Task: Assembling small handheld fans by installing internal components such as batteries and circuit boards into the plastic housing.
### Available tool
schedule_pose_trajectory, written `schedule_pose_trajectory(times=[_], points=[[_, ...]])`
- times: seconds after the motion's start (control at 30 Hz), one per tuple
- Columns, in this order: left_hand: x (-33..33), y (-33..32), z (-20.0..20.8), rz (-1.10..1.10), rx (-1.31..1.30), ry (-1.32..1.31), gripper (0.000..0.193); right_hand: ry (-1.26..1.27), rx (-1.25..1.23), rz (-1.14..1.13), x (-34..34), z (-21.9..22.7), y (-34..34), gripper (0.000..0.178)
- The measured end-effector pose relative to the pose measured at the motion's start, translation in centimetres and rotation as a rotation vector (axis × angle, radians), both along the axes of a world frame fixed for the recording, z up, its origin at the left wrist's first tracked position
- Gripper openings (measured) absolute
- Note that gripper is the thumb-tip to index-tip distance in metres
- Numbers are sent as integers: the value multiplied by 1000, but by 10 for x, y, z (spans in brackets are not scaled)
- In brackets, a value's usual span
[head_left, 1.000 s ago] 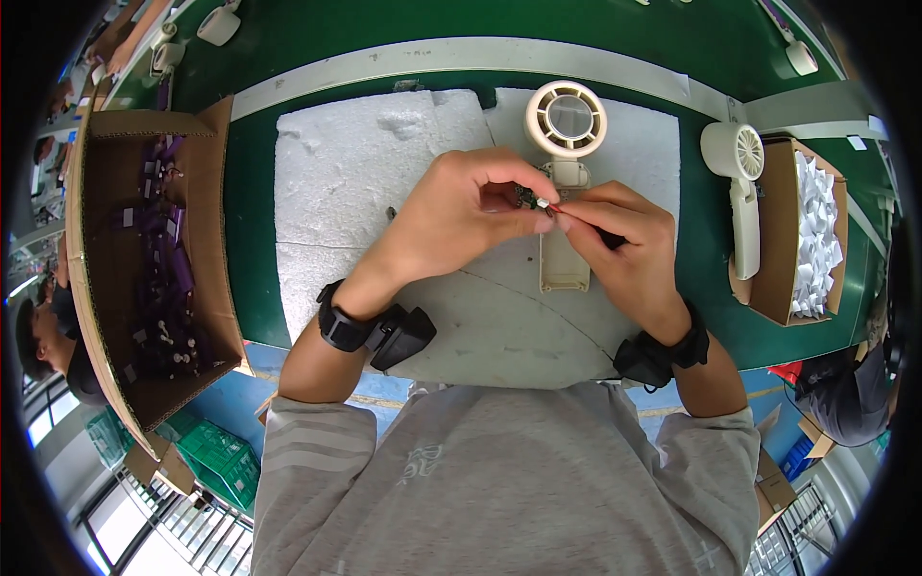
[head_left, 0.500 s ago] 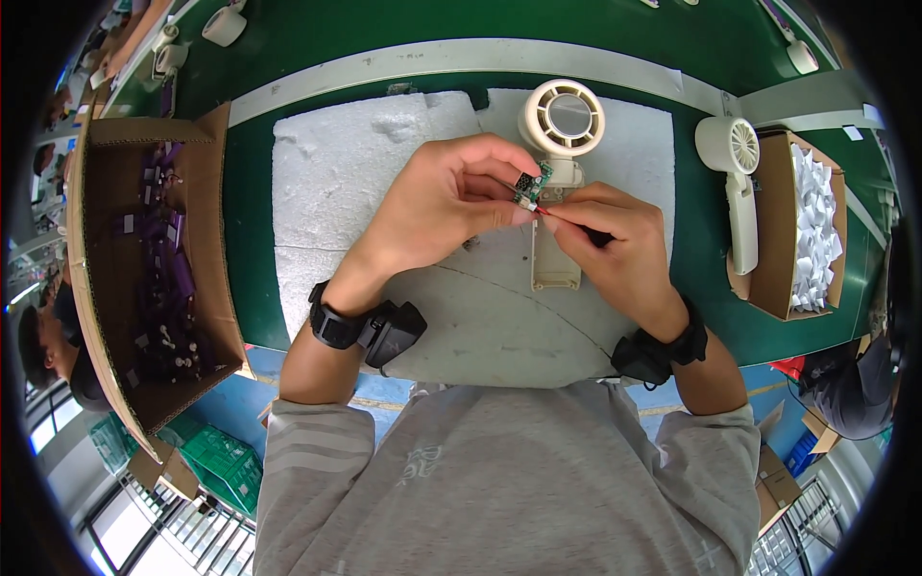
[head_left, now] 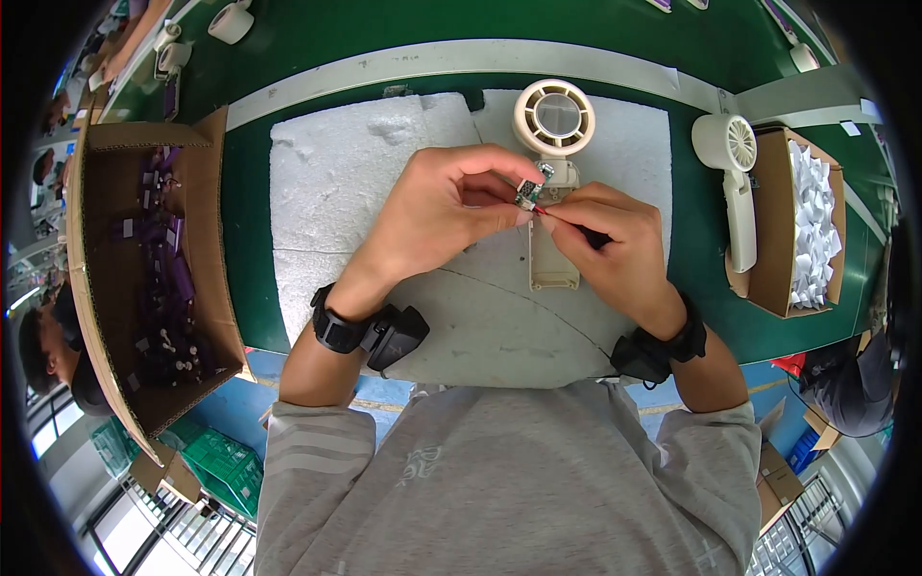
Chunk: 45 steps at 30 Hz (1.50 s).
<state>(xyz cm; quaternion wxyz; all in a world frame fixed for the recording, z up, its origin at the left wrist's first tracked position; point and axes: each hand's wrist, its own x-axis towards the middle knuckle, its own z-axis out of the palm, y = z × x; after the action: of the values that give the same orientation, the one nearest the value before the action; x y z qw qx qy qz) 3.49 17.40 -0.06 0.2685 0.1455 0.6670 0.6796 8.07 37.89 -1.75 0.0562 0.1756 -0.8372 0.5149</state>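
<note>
Between the fingertips of my left hand (head_left: 432,206) sits a small green circuit board (head_left: 530,189). My right hand (head_left: 615,235) pinches a red wire with its connector (head_left: 539,208) at the board's lower edge, the two hands almost touching. Whether the connector is fully seated in the board cannot be made out. Under my hands lies a cream handheld fan (head_left: 554,117), its round head pointing away from me. Its handle shell (head_left: 553,264) is opened up, hollow side upward, and partly hidden by my fingers.
A worn white foam pad (head_left: 336,192) covers the green bench before me. At left stands a cardboard box (head_left: 230,317) with purple wired parts. To the right, another cream fan (head_left: 738,182) leans against a box of folded white pieces (head_left: 813,230). A pale rail (head_left: 461,60) crosses behind.
The board has turned slightly in my left fingers. The fan has shifted a little to the left in the picture. Both hands keep their grip.
</note>
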Motion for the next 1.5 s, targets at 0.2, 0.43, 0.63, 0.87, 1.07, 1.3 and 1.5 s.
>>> schedule_pose_trajectory(times=[0.2,0.43,0.63,0.87,1.07,1.3,1.5], points=[[2,5,-2,44,-78,245,36,106,37,55,-2,-3,4,16],[7,10,0,111,-185,503,37,90,45,-148,1,10,-9,37],[4,8,-3,122,-211,575,32,127,68,-157,-2,2,-9,37],[2,7,-9,139,-222,639,27,127,30,-173,-3,-1,-9,39],[2,8,-9,124,-264,724,26,156,74,-191,-4,0,-7,38],[4,9,-10,126,-257,720,26,153,83,-191,-6,3,-6,35],[5,10,-9,129,-255,699,25,105,69,-196,-6,5,-6,34]])
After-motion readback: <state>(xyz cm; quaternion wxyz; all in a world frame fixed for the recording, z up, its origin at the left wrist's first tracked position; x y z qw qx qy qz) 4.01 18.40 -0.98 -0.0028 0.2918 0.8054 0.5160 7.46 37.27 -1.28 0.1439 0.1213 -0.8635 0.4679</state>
